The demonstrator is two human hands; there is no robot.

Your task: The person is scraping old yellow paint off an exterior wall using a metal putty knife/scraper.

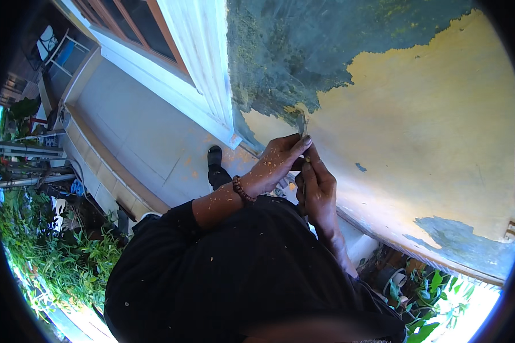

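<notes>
Flakes dot my left hand (277,160), which has a bead bracelet (243,190) at the wrist. Its thumb and fingers pinch a thin, flat blade-like tool (301,124), probably a scraper. Just below, my right hand (319,184) is closed around the lower part of the same tool, most of which the fingers hide. The tool's end points at the wall, by the ragged edge between yellow paint (412,120) and a bared grey-green patch (283,55). Whether the tip touches the wall cannot be told.
A white wall corner (229,133) with a brown-framed window (141,30) stands to the left. Paint flakes lie on the tiled floor (146,133), near my shoe (214,156). A low tiled ledge (107,171) borders green plants (68,253). More plants and a pot (390,278) are at lower right.
</notes>
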